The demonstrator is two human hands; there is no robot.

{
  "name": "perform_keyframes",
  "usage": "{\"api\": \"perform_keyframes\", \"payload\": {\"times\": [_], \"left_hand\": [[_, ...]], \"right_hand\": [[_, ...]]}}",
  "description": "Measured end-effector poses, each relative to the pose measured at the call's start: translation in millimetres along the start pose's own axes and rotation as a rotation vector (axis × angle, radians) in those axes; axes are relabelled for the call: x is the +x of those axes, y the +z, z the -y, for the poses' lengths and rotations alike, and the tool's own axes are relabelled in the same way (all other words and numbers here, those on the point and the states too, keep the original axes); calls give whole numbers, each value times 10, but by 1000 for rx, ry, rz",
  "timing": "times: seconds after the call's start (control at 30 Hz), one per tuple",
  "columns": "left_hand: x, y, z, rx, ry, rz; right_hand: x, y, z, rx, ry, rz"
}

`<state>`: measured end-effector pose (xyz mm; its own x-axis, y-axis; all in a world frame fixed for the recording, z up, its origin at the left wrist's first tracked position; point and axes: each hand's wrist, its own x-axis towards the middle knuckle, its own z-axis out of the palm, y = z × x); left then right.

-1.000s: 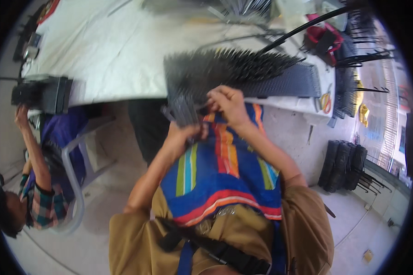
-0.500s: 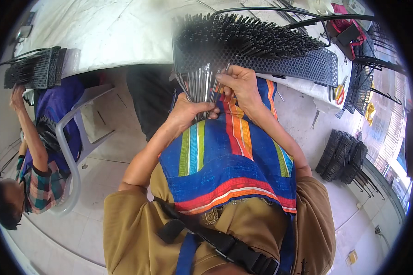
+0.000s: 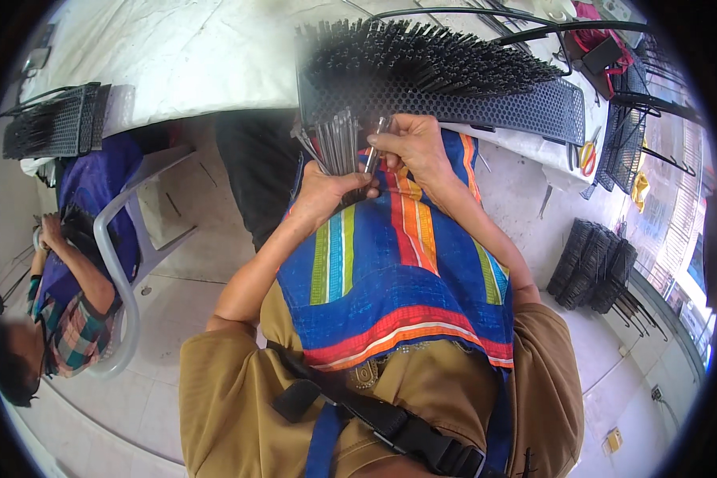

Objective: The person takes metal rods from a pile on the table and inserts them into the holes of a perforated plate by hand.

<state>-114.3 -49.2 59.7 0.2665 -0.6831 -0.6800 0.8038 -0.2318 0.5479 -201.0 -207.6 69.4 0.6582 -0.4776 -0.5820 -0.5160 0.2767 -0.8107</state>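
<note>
My left hand point(image 3: 323, 195) is closed round the lower part of a fanned bundle of thin grey metal rods point(image 3: 340, 143), held over the striped blue cloth point(image 3: 366, 263) on my lap. Its thumb lies across the rods. Beside it, my right hand point(image 3: 414, 147) pinches the upper end of one or a few rods point(image 3: 376, 143) that stand a little apart from the bundle; how many I cannot tell. Just beyond both hands is a black perforated metal panel point(image 3: 526, 115), with a dense mass of dark rods point(image 3: 430, 60) sticking up from it.
The panel rests at the edge of a white-covered table point(image 3: 191, 64). Orange-handled scissors point(image 3: 588, 157) hang at its right end. Black mesh pieces point(image 3: 591, 267) stand on the floor at right. At left, another person point(image 3: 76, 303) sits on a grey chair point(image 3: 107, 239) near a similar panel point(image 3: 60, 123).
A gap has opened between the main bundle and the rods in my right hand. The other person's raised hand has come down from the panel to the lap.
</note>
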Motion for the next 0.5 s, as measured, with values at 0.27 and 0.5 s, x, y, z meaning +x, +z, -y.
{"api": "perform_keyframes", "payload": {"times": [0.27,0.5], "left_hand": [[-25,-25,11,-114,-65,24],[6,-27,-20,-168,1,53]], "right_hand": [[-1,-24,-96,128,24,39],[-62,-93,-85,192,-43,14]]}}
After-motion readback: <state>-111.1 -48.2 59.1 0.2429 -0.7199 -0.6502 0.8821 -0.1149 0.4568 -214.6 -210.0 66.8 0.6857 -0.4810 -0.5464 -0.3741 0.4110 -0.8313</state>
